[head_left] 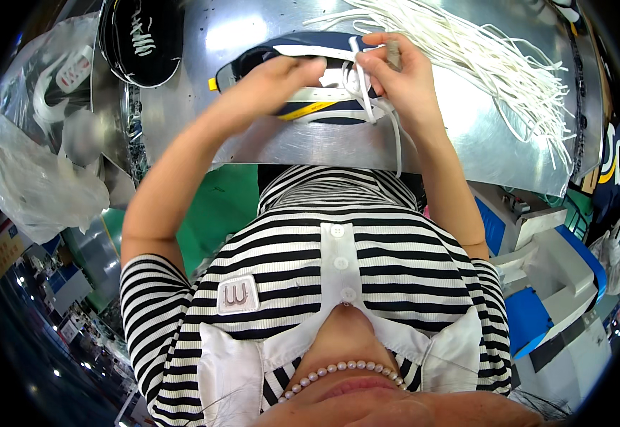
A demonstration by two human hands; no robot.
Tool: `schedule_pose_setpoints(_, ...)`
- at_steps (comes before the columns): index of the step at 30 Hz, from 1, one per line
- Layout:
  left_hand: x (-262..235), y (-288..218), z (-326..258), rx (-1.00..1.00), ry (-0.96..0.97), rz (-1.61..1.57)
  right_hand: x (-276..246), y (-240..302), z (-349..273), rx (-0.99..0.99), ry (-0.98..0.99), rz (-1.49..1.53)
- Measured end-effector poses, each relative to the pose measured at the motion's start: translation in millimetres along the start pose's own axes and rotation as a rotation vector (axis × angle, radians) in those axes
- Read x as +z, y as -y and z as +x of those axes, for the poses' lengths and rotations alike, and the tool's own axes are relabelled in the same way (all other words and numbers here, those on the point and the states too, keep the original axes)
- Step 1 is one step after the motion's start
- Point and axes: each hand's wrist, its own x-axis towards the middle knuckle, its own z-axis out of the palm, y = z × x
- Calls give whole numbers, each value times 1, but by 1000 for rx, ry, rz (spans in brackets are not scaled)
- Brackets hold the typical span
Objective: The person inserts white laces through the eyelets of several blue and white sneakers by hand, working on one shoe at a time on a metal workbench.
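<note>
A navy sneaker (328, 94) with white panels and a yellow stripe lies sideways on the metal tabletop (253, 148). A white shoelace (365, 89) loops across its eyelet area, and one end hangs over the table's near edge. My right hand (410, 78) pinches the lace between thumb and fingers at the shoe's right part; a tan wrap covers one fingertip. Over the shoe's opening, on its left part, is my left hand (271, 85), its thumb toward the lace. Motion blur smears that hand, and its fingertips are partly hidden.
A big bundle of loose white laces (477, 60) spreads over the table's right side. At the far left stands a black rounded piece (139, 43) with white marks. Clear plastic bags (43, 171) bulge beyond the left edge. Grey and blue equipment (538, 274) sits at the lower right.
</note>
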Motion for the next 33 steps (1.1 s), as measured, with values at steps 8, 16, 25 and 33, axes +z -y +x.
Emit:
schedule_pose_setpoints(8, 25, 6, 26, -101, -24, -174, 0, 4, -6, 49, 44, -388)
schedule_pose_setpoints(16, 41, 17, 12, 132, -218, -226, -11, 14, -28, -129, 121, -353)
schedule_pose_setpoints(25, 46, 14, 3, 204, -175, -274, -17, 21, -14, -234, 231, -659)
schedule_pose_setpoints(33, 38, 8, 2, 190, -18, -240, 8, 27, 1, -206, 289, -1047)
